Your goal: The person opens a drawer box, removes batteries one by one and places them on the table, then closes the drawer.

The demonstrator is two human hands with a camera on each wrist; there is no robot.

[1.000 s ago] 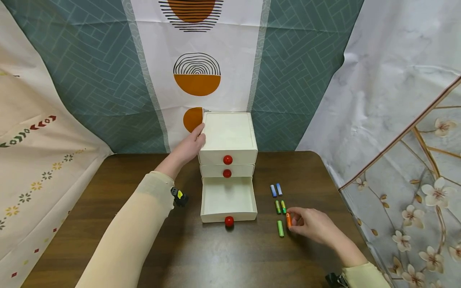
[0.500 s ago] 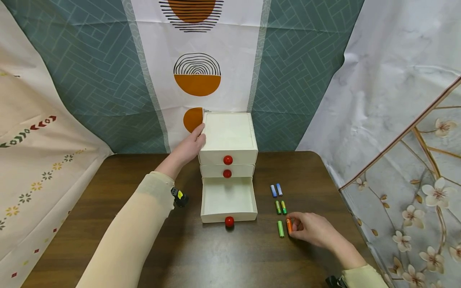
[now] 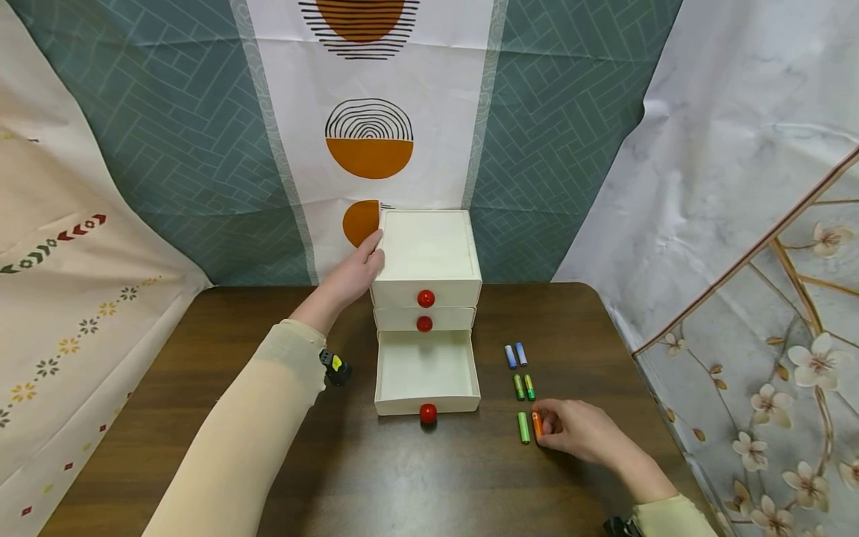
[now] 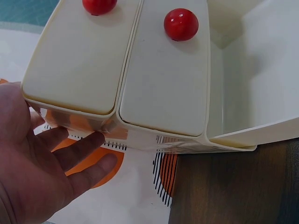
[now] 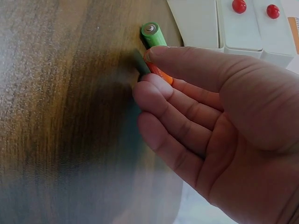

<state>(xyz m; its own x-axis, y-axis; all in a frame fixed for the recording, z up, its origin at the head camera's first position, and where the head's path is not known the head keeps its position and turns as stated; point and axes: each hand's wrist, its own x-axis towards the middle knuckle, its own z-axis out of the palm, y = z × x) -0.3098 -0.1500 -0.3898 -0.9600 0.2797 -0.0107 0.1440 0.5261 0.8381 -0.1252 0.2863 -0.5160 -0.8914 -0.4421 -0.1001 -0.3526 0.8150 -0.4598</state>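
Note:
My right hand (image 3: 580, 431) pinches an orange battery (image 3: 537, 425) between thumb and fingers, low at the tabletop. Just left of it lies a light green battery (image 3: 523, 428), roughly parallel; in the right wrist view my fingers hide most of the orange one. A white drawer cabinet (image 3: 429, 246) with red knobs stands at the back of the table. Its bottom drawer (image 3: 427, 365) is pulled out, with nothing visible inside. My left hand (image 3: 352, 276) rests against the cabinet's left side near the top, its fingers (image 4: 79, 151) extended along the side in the left wrist view.
Beyond my right hand lie two green batteries (image 3: 519, 387) side by side, and farther back two blue-and-white batteries (image 3: 511, 356). All are on the dark wooden table (image 3: 376, 477), right of the drawer. A patterned cloth (image 3: 564, 149) hangs behind the cabinet.
My right hand has shifted the orange battery toward me, away from the green pair, then slightly left beside the light green one. My left hand and the cabinet have stayed still.

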